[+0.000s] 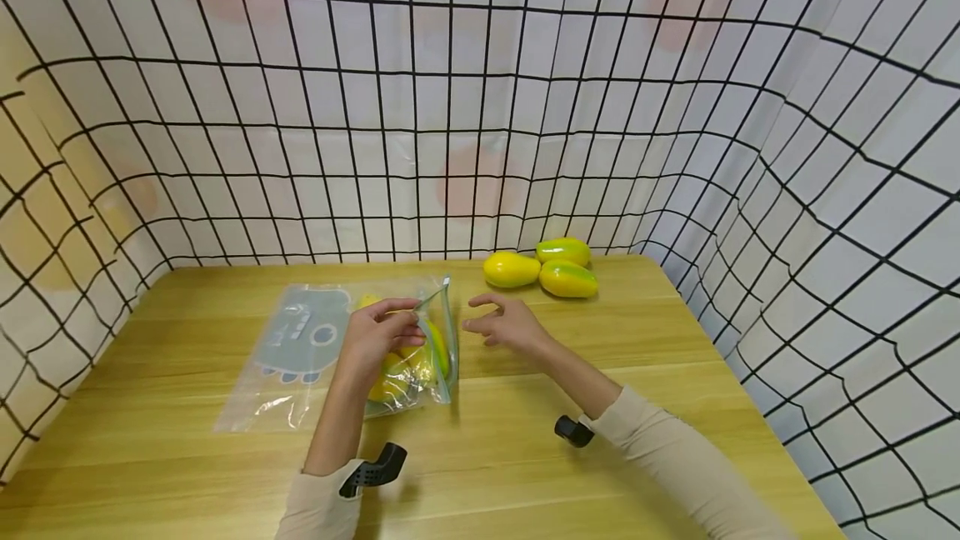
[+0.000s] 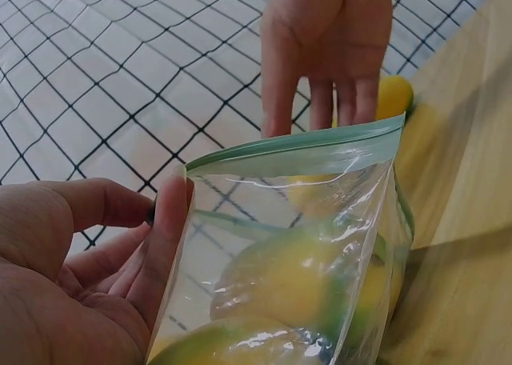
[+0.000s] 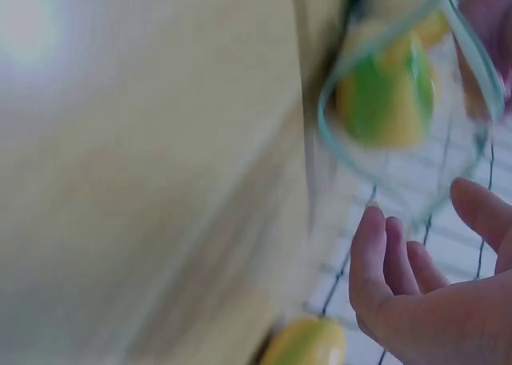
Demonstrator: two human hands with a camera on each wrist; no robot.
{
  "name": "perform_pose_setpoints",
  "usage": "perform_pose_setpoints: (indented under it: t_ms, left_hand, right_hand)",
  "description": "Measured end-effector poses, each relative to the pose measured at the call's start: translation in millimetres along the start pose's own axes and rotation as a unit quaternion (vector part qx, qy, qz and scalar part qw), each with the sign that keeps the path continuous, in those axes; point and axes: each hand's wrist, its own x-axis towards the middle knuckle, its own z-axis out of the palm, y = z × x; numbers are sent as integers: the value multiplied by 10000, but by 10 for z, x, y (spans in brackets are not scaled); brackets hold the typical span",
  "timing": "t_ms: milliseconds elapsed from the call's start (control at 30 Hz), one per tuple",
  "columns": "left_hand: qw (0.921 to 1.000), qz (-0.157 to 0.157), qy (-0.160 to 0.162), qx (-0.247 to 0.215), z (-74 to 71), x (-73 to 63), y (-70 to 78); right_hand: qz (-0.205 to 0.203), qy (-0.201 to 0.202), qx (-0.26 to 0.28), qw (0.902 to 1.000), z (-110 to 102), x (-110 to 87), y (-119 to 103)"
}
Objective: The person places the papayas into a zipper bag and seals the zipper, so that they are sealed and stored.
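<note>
A clear zip bag (image 1: 452, 357) with a green-edged mouth lies on the table, its mouth facing right and parted. Several yellow-green mango-shaped fruits (image 2: 276, 277) are inside it. My left hand (image 1: 381, 333) pinches the upper edge of the mouth between thumb and fingers. To the right of the mouth, my right hand (image 1: 513, 327) is held in the air with fingers extended and slightly bent, gripping nothing. In the right wrist view its fingertips (image 3: 370, 229) come close to the bag's rim; whether they touch it I cannot tell.
Three more fruits (image 1: 512, 270) sit together at the back right of the wooden table (image 1: 525, 473). A grey-blue cartoon print (image 1: 307, 332) shows on flat clear plastic left of the bagged fruit. Black wire mesh (image 1: 480, 132) stands behind the table and along both sides.
</note>
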Motion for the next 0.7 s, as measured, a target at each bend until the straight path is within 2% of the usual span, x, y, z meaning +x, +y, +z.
perform_pose_setpoints:
  t_ms: [133, 233, 333, 533, 700]
  left_hand:
    - [10000, 2, -25, -59, 17, 4, -11]
    - [9999, -19, -64, -85, 25, 14, -21]
    - [9999, -29, -34, -90, 22, 17, -23]
    - [10000, 4, 41, -72, 4, 12, -16]
    - [10000, -18, -3, -53, 1, 15, -25]
  right_hand:
    - [-51, 435, -129, 9990, -325, 5, 1]
    - [-28, 843, -561, 9949, -565, 4, 29]
    - [-37, 1230, -1067, 9866, -774, 3, 63]
    - [-143, 1730, -1734, 9694, -1092, 56, 181]
    - [-150, 2010, -1809, 9626, -1283, 127, 307]
